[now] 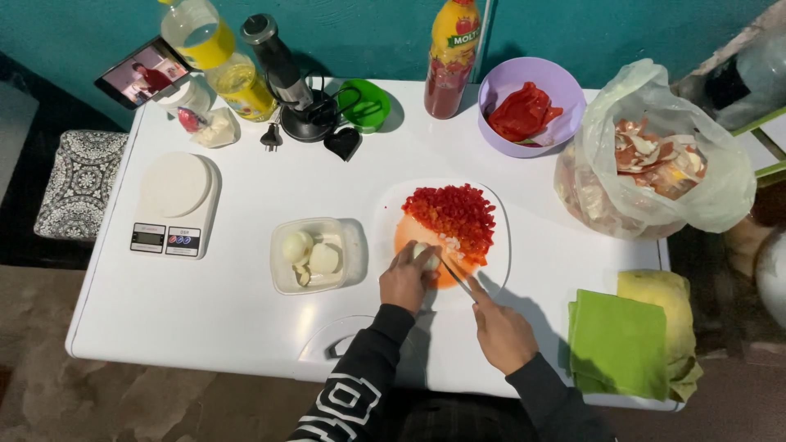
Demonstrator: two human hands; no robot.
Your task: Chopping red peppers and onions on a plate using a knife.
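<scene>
The left hand (407, 280) clamped its grip on a pale peeled onion piece (422, 253) on the white cutting board (501, 245); just right, the right hand (501, 331) gripped a thin-bladed knife (455, 277) angled far-left toward it.

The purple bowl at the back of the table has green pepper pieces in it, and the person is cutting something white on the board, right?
Not quite. In the head view, the purple bowl holds red pepper pieces, not green. The rest is right: the left hand steadies a small white piece on the board while the right hand works a knife.
</scene>
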